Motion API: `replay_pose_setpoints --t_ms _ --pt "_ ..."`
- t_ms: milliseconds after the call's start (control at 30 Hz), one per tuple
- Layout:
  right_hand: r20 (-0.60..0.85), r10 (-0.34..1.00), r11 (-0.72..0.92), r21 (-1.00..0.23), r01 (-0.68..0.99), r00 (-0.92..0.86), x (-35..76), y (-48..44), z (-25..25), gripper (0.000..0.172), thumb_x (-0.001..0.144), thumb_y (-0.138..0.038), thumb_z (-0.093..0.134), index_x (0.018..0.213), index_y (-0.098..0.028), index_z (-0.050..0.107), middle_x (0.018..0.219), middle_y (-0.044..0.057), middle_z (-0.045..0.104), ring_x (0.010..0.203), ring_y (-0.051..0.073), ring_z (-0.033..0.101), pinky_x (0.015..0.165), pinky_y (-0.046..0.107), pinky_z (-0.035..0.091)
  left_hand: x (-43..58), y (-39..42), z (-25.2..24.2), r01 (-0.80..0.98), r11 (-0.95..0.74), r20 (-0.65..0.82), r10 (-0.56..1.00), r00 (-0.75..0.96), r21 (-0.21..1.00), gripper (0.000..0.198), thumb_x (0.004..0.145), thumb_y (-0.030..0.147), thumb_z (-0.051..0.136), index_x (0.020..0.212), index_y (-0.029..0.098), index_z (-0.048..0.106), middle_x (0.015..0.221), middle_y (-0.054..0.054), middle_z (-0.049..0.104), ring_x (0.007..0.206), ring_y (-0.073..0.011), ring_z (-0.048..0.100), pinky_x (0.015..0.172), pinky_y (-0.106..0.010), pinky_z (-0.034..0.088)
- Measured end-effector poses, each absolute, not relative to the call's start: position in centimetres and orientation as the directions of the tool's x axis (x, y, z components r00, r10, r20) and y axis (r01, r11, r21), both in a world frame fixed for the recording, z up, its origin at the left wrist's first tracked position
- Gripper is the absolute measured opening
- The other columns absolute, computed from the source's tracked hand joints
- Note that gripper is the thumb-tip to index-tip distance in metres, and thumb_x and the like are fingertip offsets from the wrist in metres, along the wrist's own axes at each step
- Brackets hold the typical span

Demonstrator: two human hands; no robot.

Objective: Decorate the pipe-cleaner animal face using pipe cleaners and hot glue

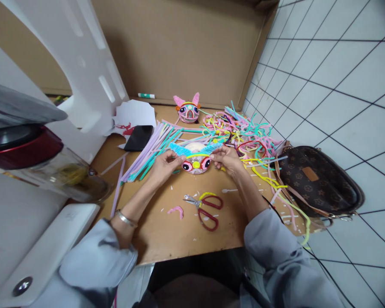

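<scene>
A round pipe-cleaner animal head [196, 165] with blue ears, a yellow brow band, pink-ringed eyes and a yellow nose is held upright over the table. My left hand [165, 167] pinches its left side near the base of the ear. On the opposite side, my right hand [227, 160] grips the edge beside the other ear with thumb and fingers. Below the head lie red-handled scissors [206, 209], blades partly apart, and a short curved pink pipe-cleaner piece [176, 211]. Behind it rests a bundle of straight pipe cleaners [152, 147] in lilac and teal.
A similar head with pink ears [188, 112] stands at the back. Tangled pipe cleaners [244, 134] lie right of it, near a brown patterned bag [319, 179]. Left are a black phone [139, 138], white paper [136, 113], a green-and-white marker [146, 96] and a clear jug [73, 171].
</scene>
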State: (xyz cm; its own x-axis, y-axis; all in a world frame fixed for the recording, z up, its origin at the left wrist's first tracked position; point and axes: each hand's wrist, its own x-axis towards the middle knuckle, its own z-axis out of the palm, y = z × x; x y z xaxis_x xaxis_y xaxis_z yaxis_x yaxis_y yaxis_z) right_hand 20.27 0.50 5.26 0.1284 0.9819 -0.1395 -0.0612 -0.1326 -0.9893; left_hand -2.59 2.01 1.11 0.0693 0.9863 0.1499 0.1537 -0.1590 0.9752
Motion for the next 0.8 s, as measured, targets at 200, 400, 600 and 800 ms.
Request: replay_pose_setpoints --t_ms 200,400,600,800 --pt "-0.181 0.983 -0.181 -0.983 0.000 0.027 20.7 1.2 5.5 0.039 0.037 -0.019 0.092 0.056 -0.017 0.058 0.045 -0.006 0.061 0.033 0.004 0.045 0.030 0.015 0.034 -2.6 2.1 1.1 0.116 -0.152 0.144 0.987 0.075 0.982 0.048 0.062 0.060 0.082 0.066 0.020 0.056 0.063 -0.001 0.064 0.060 -0.0150 0.059 0.054 -0.026 0.046" --pt "-0.073 0.997 -0.073 -0.997 0.028 -0.003 21.1 1.3 4.4 0.035 0.041 -0.032 0.091 0.059 -0.016 0.067 0.049 -0.004 0.063 0.039 0.005 0.046 0.037 0.018 0.036 -2.6 2.3 1.0 0.094 -0.174 0.168 0.984 0.063 0.980 0.048 0.061 0.058 0.084 0.065 0.019 0.056 0.063 -0.001 0.063 0.059 -0.0137 0.058 0.054 -0.026 0.046" --pt "0.119 0.991 0.122 -0.991 0.049 -0.060 21.6 1.5 3.0 0.036 0.046 -0.039 0.091 0.070 -0.018 0.074 0.072 0.002 0.076 0.068 0.017 0.068 0.070 0.031 0.056 -2.7 2.4 0.7 0.050 -0.166 0.163 0.985 0.056 0.985 0.048 0.058 0.056 0.086 0.066 0.018 0.057 0.062 0.001 0.063 0.058 -0.0128 0.058 0.054 -0.024 0.046" --pt "0.196 0.979 0.197 -0.980 0.014 -0.059 21.8 1.6 2.6 0.037 0.047 -0.035 0.093 0.075 -0.019 0.074 0.082 0.002 0.078 0.082 0.021 0.072 0.085 0.037 0.058 -2.7 2.3 0.7 0.022 -0.152 0.150 0.987 0.060 0.988 0.048 0.057 0.055 0.088 0.065 0.019 0.057 0.062 0.001 0.062 0.057 -0.0129 0.058 0.052 -0.023 0.046"
